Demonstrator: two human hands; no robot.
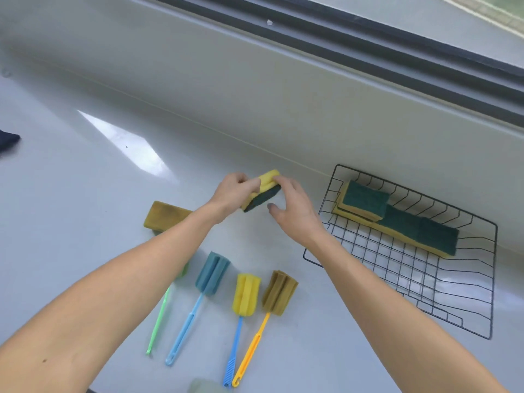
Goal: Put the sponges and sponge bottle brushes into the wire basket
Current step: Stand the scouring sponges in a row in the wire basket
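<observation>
A yellow sponge with a dark green scouring side (262,200) is held above the counter between both hands. My left hand (234,192) grips its left end. The fingers of my right hand (293,209) curl over its right top edge, with the thumb apart below. To the right stands the black wire basket (397,269), with several yellow-and-green sponges (365,199) stacked along its far side. A brown sponge (167,215) lies on the counter behind my left forearm. In front lie several sponge bottle brushes: a blue one (212,273), a yellow-headed one (246,293), a brown-headed one (279,292) and a green-handled one (160,316) whose head my arm mostly hides.
The glossy white counter (85,194) meets a low grey wall (255,95) just behind the basket, below a dark window track. A dark object (8,140) pokes in at the left edge. A pale greenish thing (204,387) shows at the bottom edge.
</observation>
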